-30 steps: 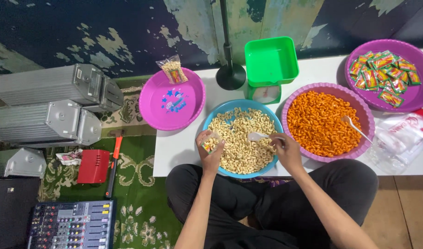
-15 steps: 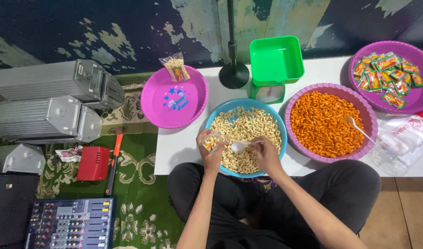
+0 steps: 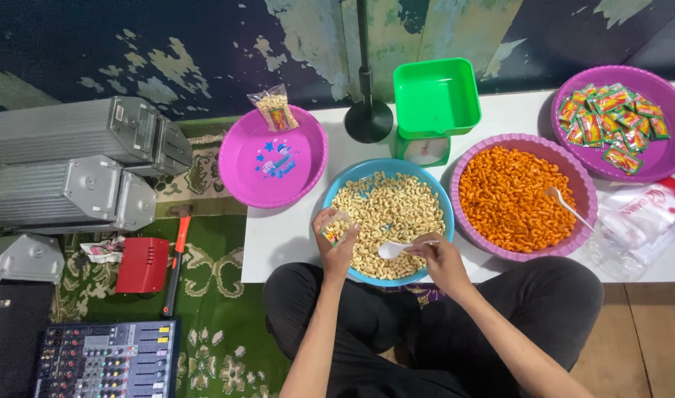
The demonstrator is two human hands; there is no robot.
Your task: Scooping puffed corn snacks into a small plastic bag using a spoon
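My left hand (image 3: 336, 239) holds a small clear plastic bag (image 3: 334, 229) with a few pale snacks and a coloured sachet inside, at the left rim of the blue bowl (image 3: 342, 183). The bowl is full of pale curled snacks (image 3: 387, 214). My right hand (image 3: 442, 258) grips a white plastic spoon (image 3: 393, 249) low over the near side of that bowl, its scoop pointing left toward the bag.
A purple basin of orange snacks (image 3: 514, 193) with another white spoon (image 3: 568, 206) stands to the right, a purple basin of sachets (image 3: 610, 121) behind it. A green scale (image 3: 430, 103), a black stand base (image 3: 367, 120), a pink plate (image 3: 275, 162) with a filled bag (image 3: 273, 107), and clear bags (image 3: 639, 217) share the white table.
My right hand brought the spoon from the bowl's right side toward the bag, then drew back slightly toward the near rim. My left hand with the bag stayed put.
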